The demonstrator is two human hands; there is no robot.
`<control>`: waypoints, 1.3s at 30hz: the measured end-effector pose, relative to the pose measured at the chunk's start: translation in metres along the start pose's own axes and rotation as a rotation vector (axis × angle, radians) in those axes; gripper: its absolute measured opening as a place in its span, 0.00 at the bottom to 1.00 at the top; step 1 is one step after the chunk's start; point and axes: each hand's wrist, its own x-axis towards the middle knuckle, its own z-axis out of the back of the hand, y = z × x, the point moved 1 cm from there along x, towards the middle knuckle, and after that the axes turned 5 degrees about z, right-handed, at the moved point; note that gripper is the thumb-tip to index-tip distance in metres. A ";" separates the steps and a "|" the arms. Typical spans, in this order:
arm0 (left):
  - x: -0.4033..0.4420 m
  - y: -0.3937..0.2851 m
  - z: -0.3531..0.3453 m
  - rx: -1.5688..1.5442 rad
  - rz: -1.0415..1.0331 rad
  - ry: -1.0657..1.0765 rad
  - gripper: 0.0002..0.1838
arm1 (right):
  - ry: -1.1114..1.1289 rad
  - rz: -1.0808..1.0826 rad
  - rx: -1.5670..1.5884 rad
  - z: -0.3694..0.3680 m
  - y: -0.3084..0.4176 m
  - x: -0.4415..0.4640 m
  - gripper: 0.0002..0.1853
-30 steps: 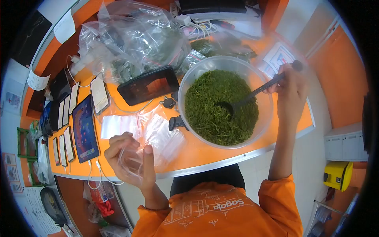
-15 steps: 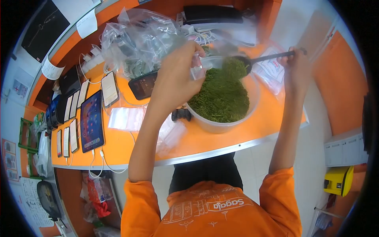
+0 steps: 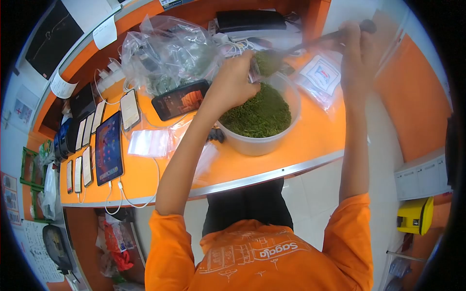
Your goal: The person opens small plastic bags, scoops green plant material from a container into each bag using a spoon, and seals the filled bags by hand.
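My left hand [image 3: 235,80] is closed on a small clear plastic bag [image 3: 253,72], held above the left rim of a translucent round tub [image 3: 259,147]. Finely chopped dry green leaves [image 3: 259,116] fill much of that tub. My right hand [image 3: 357,53], raised at the upper right, grips the handle of a dark spoon [image 3: 318,40]. Blurred by motion, the spoon's head carries a heap of the green leaves [image 3: 266,63] close beside the bag's mouth. Whether any leaves have entered the bag, I cannot tell.
Flat empty clear bags [image 3: 149,143] lie left of the tub, near a dark game controller [image 3: 216,135]. A phone [image 3: 182,99], a tablet [image 3: 109,148] and several more phones occupy the left side. A large clear bag [image 3: 170,53] stands behind; a printed packet [image 3: 320,75] lies right.
My right hand has risen, and the loaded spoon has moved from over the tub up and left to the small bag. The view has shifted slightly.
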 end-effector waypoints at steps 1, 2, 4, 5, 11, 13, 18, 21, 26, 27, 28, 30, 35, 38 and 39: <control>0.000 0.000 -0.001 0.003 0.018 -0.003 0.32 | 0.050 0.048 -0.010 -0.001 0.003 -0.001 0.15; 0.001 0.000 -0.001 0.007 0.035 -0.005 0.34 | 0.098 0.097 -0.020 -0.002 0.006 -0.002 0.16; 0.002 0.002 -0.002 -0.047 0.066 0.010 0.34 | 0.164 0.249 0.005 -0.004 0.005 -0.008 0.18; 0.004 0.005 -0.004 -0.105 0.080 0.028 0.34 | 0.197 0.326 0.018 -0.005 0.007 -0.011 0.19; 0.005 0.018 -0.011 -0.645 0.176 0.128 0.27 | 0.393 0.769 0.129 -0.006 0.021 -0.023 0.06; 0.004 0.018 -0.010 -0.727 0.187 0.172 0.25 | 0.438 0.830 0.284 -0.006 0.016 -0.026 0.07; 0.003 0.019 -0.009 -0.841 0.308 0.236 0.29 | 0.522 1.116 0.047 0.003 0.034 -0.040 0.11; 0.002 0.016 -0.007 -0.879 0.271 0.294 0.26 | 0.506 1.159 -0.107 0.005 0.039 -0.050 0.14; 0.002 0.022 -0.007 -1.235 0.249 0.392 0.23 | 0.342 0.803 0.239 0.010 0.016 -0.051 0.18; 0.001 0.022 -0.006 -1.293 0.254 0.409 0.24 | 0.253 0.736 0.254 0.011 0.012 -0.051 0.19; 0.001 0.023 -0.005 -1.354 0.269 0.404 0.24 | 0.166 0.668 0.273 0.012 0.008 -0.052 0.19; 0.000 0.025 -0.004 -1.471 0.297 0.393 0.24 | 0.006 0.553 0.252 0.012 0.007 -0.052 0.19; -0.008 0.019 0.005 -1.554 0.300 0.370 0.23 | -0.061 0.211 0.199 0.015 -0.007 -0.062 0.18; -0.004 0.028 0.003 -1.438 0.147 0.424 0.24 | 0.081 -0.156 0.169 0.008 -0.013 -0.065 0.14; -0.002 0.029 0.003 -1.383 0.077 0.453 0.25 | 0.143 -0.245 0.146 0.007 -0.020 -0.067 0.14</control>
